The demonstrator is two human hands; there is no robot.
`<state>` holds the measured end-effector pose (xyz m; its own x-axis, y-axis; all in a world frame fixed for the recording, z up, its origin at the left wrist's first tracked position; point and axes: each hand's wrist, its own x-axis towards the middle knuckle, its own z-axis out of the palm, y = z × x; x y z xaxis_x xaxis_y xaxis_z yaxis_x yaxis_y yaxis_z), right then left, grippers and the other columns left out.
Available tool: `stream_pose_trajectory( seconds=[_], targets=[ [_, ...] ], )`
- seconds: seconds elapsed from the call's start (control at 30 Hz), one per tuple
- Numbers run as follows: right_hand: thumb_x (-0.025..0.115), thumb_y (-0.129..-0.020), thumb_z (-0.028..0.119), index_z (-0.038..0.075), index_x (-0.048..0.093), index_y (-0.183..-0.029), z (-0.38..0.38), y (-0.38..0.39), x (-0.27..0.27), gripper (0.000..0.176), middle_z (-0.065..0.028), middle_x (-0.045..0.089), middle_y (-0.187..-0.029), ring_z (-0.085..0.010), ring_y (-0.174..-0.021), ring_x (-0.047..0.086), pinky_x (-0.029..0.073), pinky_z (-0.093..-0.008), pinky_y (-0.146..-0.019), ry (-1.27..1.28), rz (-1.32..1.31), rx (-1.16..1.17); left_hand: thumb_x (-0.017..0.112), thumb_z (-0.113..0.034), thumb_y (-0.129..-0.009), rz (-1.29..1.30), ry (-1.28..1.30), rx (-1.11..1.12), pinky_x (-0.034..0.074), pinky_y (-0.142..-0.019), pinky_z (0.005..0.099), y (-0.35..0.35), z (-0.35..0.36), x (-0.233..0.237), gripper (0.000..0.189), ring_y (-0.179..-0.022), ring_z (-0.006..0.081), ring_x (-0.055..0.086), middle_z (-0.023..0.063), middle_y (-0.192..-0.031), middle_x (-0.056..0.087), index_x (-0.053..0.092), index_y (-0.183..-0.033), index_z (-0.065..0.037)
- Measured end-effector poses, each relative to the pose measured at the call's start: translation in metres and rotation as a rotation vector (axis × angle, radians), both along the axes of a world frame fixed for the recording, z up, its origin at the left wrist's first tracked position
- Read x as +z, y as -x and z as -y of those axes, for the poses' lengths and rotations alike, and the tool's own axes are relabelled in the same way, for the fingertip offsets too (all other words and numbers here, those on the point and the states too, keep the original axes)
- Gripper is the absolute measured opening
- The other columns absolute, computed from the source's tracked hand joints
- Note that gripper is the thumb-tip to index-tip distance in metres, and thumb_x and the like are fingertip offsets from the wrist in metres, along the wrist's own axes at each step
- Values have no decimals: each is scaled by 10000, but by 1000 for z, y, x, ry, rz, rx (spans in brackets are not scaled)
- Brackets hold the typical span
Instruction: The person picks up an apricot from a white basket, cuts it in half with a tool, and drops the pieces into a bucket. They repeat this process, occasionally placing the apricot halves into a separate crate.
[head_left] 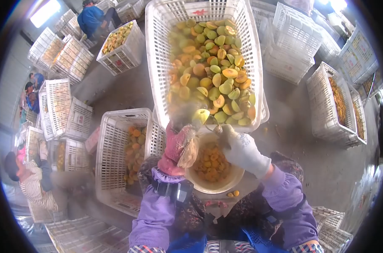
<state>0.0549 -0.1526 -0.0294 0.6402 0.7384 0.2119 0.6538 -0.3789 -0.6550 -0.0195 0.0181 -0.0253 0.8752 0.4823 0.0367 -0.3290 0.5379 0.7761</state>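
My left hand, in a pink glove with a dirty pale palm, holds a greenish-yellow peach piece at the near rim of a white crate. My right hand, in a white glove, is closed on a thin curved metal tool whose end is at the peach piece. Below both hands stands a pale bucket holding orange-yellow fruit pieces. The large white crate in front is filled with cut green and orange peaches; haze blurs its left part.
At the left sits another white crate with orange peaches. Stacked crates stand at the back right, and crates of orange pieces at the right. Other people work at the left and back. Two small orange pieces lie by the bucket.
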Motion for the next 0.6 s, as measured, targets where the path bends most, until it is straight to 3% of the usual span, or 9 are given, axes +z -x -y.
stream_pose_trajectory(
  seconds=[0.27,0.33,0.6],
  targets=[
    [614,-874,166,50,517,-1088,-3,-2,13,263,-146,643,-790,-343,-737,656,515,-423,-625,-44,-30,21,548,-46,-914,139,-22,-115,432,-1047,380,6,-12,-5,373,-1172,273,555,159,-1253,574,505,-1273,46],
    [616,-864,153,53,517,-1092,-2,-2,16,267,-139,647,-825,-336,-757,658,516,-422,-637,5,-15,11,548,-69,-914,56,182,-146,428,-1048,397,11,-13,-6,372,-1173,278,551,158,-1253,573,512,-1267,45],
    [618,-849,148,69,546,-1092,4,-7,18,266,-151,655,-839,-356,-778,654,516,-430,-643,159,58,-43,494,-108,-966,-213,320,-240,506,-620,204,12,-24,-26,153,-729,79,578,6,-919,585,564,-1100,-85]
  ],
)
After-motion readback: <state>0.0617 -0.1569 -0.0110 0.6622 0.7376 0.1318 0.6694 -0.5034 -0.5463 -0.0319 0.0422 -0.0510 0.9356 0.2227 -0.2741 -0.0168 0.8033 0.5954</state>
